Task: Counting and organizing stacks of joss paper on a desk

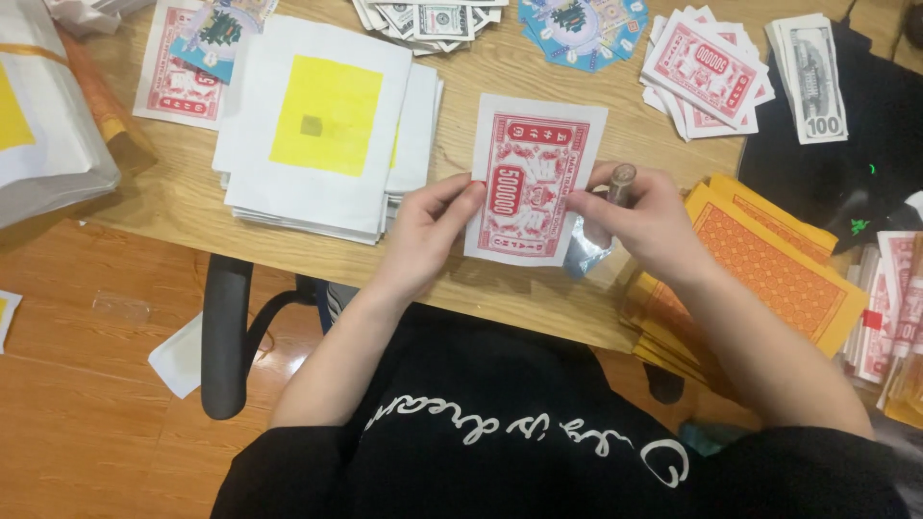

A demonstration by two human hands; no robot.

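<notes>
Nearest the camera, at six o'clock, a black top with white script point(538, 432) fills the lower frame, and a black chair armrest point(226, 332) stands at seven o'clock over the orange wood floor point(87, 423). Just beyond, both forearms reach up to the near edge of the wooden table point(538, 298). At the centre, the left hand point(428, 235) pinches the left edge of a red-and-white paper note point(529, 178), thumb and fingertips closed on it. From three o'clock of the note, the right hand point(649, 221) closes on its right edge, and a small brown cylinder point(621, 183) is tucked upright in that same hand. A scrap of clear plastic point(585, 255) lies just under the right hand. At three to four o'clock sits a stack of orange patterned sheets point(769, 269), with more red notes point(899, 298) at the frame's right edge. At ten o'clock of the held note lies a pile of white sheets with a yellow square point(322, 120). Farther off, along twelve o'clock, lie grey banknote-style papers point(428, 19) and blue printed cards point(577, 29); at one to two o'clock a fan of red notes point(707, 72) and a bundle of grey bills point(812, 77); at eleven o'clock another red note point(178, 72).
</notes>
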